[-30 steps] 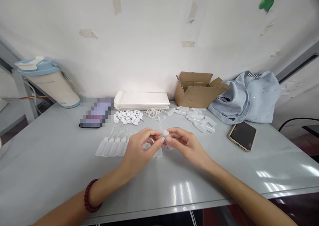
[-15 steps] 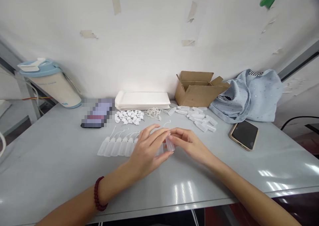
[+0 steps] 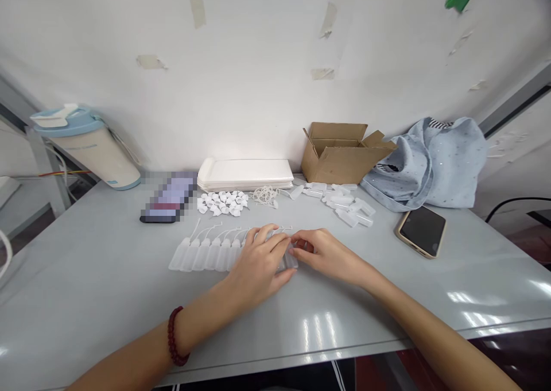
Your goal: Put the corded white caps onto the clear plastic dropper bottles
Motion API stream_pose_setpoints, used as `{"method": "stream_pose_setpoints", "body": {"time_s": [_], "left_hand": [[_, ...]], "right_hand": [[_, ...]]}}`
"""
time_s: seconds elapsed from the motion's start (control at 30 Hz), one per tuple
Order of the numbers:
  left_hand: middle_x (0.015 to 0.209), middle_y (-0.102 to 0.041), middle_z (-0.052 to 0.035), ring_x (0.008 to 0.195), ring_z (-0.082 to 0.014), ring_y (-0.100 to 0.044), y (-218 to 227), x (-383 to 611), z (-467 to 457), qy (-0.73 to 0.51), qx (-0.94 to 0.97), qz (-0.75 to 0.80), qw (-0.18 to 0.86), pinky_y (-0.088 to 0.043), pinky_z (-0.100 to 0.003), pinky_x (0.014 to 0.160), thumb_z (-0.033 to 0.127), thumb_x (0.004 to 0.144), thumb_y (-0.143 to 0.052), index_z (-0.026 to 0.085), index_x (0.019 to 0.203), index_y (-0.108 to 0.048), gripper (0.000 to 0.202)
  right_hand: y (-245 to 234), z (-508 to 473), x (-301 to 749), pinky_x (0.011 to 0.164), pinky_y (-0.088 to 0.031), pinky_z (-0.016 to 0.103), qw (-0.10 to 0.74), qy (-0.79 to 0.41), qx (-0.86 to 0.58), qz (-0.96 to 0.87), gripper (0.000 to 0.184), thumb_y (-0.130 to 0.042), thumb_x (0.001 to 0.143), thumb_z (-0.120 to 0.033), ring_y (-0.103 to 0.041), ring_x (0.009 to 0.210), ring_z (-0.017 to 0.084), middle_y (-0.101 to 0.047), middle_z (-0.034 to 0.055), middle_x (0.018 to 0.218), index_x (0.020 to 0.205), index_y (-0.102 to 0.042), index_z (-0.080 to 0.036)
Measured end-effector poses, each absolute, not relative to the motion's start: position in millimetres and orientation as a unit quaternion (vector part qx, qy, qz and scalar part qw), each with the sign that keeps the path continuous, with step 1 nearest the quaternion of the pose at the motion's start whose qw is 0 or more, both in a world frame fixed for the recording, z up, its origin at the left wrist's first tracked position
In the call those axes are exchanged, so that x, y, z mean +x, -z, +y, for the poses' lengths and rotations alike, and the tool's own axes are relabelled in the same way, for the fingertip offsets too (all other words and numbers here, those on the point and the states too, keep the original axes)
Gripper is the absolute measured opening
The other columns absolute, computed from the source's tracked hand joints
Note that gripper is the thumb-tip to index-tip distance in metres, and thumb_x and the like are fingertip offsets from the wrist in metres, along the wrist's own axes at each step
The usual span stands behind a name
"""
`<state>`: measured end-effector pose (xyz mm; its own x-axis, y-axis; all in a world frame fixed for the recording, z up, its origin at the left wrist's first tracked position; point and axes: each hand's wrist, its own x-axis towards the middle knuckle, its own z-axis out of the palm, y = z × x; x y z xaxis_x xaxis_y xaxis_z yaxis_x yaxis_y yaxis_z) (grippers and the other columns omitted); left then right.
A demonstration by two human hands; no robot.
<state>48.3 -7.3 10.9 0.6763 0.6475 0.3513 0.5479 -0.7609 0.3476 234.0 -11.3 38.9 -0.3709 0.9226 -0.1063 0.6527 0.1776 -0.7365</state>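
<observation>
A row of several small translucent plastic bottles with capped tips (image 3: pixel 206 253) lies on the grey table (image 3: pixel 107 287). My left hand (image 3: pixel 260 262) lies flat over the right end of that row, fingers stretched out. My right hand (image 3: pixel 322 252) rests on the table beside it, its fingertips touching the last bottle (image 3: pixel 291 259) at the row's right end. Farther back sit a pile of small white caps (image 3: pixel 221 202), a tangle of thin white tethers (image 3: pixel 264 195) and loose uncapped bottles (image 3: pixel 344 204).
An open cardboard box (image 3: pixel 340 153) and a stack of white trays (image 3: pixel 245 174) stand at the wall. A light blue bag (image 3: pixel 434 161) and a phone (image 3: pixel 422 230) lie at the right. Another phone (image 3: pixel 166 198) and a white-blue jug (image 3: pixel 88 147) are at the left.
Both hands came down from holding one bottle above the table. That bottle now lies at the right end of the row, with my left hand flattened over it.
</observation>
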Motion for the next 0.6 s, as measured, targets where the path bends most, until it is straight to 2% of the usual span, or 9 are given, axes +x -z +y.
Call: {"method": "stream_pose_setpoints", "body": {"time_s": [0.1, 0.33, 0.6], "left_hand": [[0.113, -0.065, -0.0124, 0.119, -0.0365, -0.047, -11.5, 47.1, -6.2, -0.225, 0.908, 0.333, 0.115, -0.039, -0.054, 0.093, 0.025, 0.081, -0.066, 0.015, 0.112, -0.057, 0.035], [0.119, -0.061, -0.0107, 0.125, -0.0352, -0.041, -9.2, 42.6, -3.3, -0.202, 0.913, 0.332, 0.125, -0.037, -0.053, 0.097, 0.027, 0.082, -0.063, 0.016, 0.117, -0.052, 0.038], [0.127, -0.055, -0.0130, 0.126, -0.0352, -0.038, -12.6, 41.2, -4.4, -0.198, 0.912, 0.337, 0.122, -0.037, -0.053, 0.099, 0.031, 0.081, -0.065, 0.016, 0.120, -0.050, 0.045]], "right_hand": [[-39.0, -12.0, 232.7, 0.055, -0.037, 0.027, 0.174, -0.367, -0.528, -0.746, 0.018, -0.050, 0.087, -0.028, -0.053, 0.061, 0.015, -0.061, 0.0004, 0.069, 0.078, -0.061, -0.018], [-39.9, -11.3, 232.9, 0.057, -0.038, 0.027, 0.149, -0.381, -0.526, -0.745, 0.022, -0.049, 0.088, -0.031, -0.053, 0.063, 0.015, -0.061, 0.0006, 0.071, 0.091, -0.065, -0.016], [-38.4, -10.7, 237.1, 0.055, -0.038, 0.025, 0.157, -0.386, -0.524, -0.743, 0.025, -0.050, 0.088, -0.033, -0.052, 0.061, 0.013, -0.061, -0.0001, 0.068, 0.097, -0.067, -0.016]]}}
